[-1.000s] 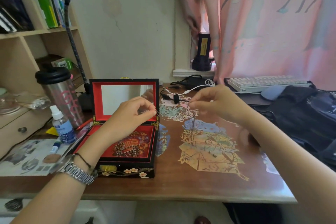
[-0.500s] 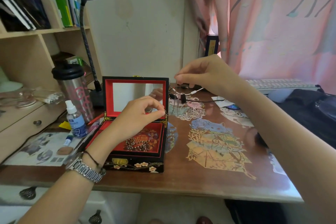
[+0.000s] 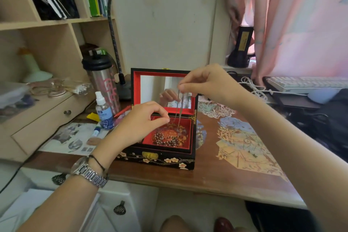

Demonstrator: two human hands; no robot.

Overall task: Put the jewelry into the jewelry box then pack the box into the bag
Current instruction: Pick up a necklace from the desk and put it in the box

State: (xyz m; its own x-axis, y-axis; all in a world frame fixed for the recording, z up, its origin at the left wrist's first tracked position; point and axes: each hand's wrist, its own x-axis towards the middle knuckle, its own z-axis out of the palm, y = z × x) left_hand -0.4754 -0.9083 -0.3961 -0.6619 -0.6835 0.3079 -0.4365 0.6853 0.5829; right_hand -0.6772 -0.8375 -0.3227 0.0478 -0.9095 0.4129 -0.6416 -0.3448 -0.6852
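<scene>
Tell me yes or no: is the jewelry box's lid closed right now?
No. The jewelry box stands with its mirrored lid raised upright, while the right hand dangles a thin chain over its red interior.

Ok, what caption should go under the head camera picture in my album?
Two hands, left hand and right hand, lower a thin chain into an open red-lined box holding beads.

Wooden desk (image 3: 216, 179), jewelry box (image 3: 160, 158), tumbler (image 3: 105, 84)
</scene>
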